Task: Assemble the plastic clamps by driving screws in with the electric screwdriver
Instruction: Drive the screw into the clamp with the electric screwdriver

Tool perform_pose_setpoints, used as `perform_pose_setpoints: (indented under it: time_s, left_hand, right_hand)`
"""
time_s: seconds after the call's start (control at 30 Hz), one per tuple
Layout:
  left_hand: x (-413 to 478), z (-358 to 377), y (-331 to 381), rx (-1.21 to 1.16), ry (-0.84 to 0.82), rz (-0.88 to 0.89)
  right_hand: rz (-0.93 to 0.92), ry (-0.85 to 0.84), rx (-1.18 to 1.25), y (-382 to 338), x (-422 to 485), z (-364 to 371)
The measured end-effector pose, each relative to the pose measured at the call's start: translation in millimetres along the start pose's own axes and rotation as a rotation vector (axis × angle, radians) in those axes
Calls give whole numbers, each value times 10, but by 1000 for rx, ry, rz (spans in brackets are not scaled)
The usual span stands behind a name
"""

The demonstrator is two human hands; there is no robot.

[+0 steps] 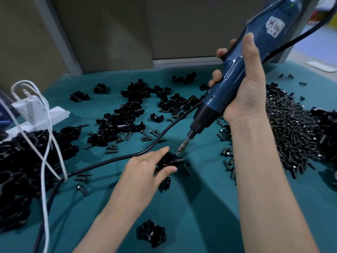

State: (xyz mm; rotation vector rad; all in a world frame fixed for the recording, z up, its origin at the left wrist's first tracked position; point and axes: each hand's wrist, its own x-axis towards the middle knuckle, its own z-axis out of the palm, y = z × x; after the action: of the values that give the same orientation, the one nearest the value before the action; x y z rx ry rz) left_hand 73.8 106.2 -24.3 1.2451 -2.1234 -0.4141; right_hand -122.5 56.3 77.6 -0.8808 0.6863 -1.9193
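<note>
Counter [200,207]: teal cloth over it, grey partition panels behind; all places below are given from the held clamp.
Power strip [36,114]: white, far left of the clamp; its white cable [45,161] loops down towards the viewer.
Clamp pile [18,170]: black, heaped well left of the clamp, running out of view.
Black cord [109,161]: rises from the near left and passes just behind the left hand, beyond the clamp.
Loose halves [127,110]: scattered with stray screws beyond the clamp and to its left.
Left hand [144,170]: thumb and fingers pinch the clamp from its left side, steadying it on the cloth.
Clamp [168,161]: mid-counter. It looks light, stiff and smooth, so likely to twist or skid under the bit; best held by the body's sides, fingers off the screw hole.
Screw [177,152]: at the clamp's top, the bit tip on it, tilted.
Screwdriver [237,73]: blue, slanting up and right from the clamp.
Right hand [246,88]: wrapped round the screwdriver's barrel.
Screw heap [291,134]: dark, right of the clamp, near the right forearm.
Room: bare cloth lies nearer than the clamp, save one spare clamp [151,232]; the cord and heap crowd either side.
</note>
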Motion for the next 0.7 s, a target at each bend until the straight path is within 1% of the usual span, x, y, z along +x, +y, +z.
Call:
perform_pose_setpoints:
  time_s: [0.27, 0.37, 0.57, 0.7]
  left_hand:
    - [-11, 25, -24, -9, 26, 22]
    - [-6, 40, -30, -30, 26, 13]
    - [-23, 157, -29, -256, -32, -72]
    - [-19, 204, -63, -407, -48, -180]
  right_hand:
    - [2, -44, -22, 12, -15, 58]
    - [1, -90, -38, 19, -15, 72]
    - [17, -138, -46, 40, 7, 19]
    - [70, -65, -18, 99, 23, -30]
